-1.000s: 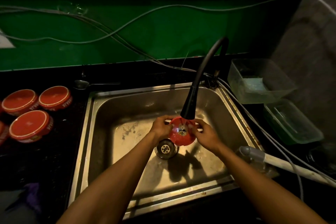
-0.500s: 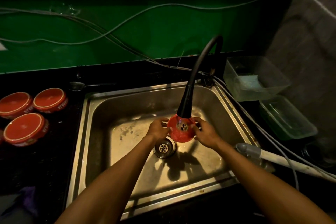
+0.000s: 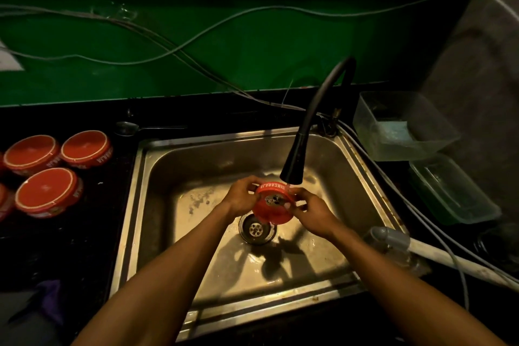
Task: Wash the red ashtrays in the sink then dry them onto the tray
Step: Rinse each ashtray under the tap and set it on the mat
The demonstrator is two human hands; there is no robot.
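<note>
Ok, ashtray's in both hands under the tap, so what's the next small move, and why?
Probably turn the red ashtray a little in both hands so its centre sits under the black faucet. The left hand and right hand hold it by the rim above the drain, and dark specks still show at its middle.

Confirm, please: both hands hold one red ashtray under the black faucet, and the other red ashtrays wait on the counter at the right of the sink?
Not quite. The head view shows the other red ashtrays on the counter left of the sink. The rest is right.
</note>
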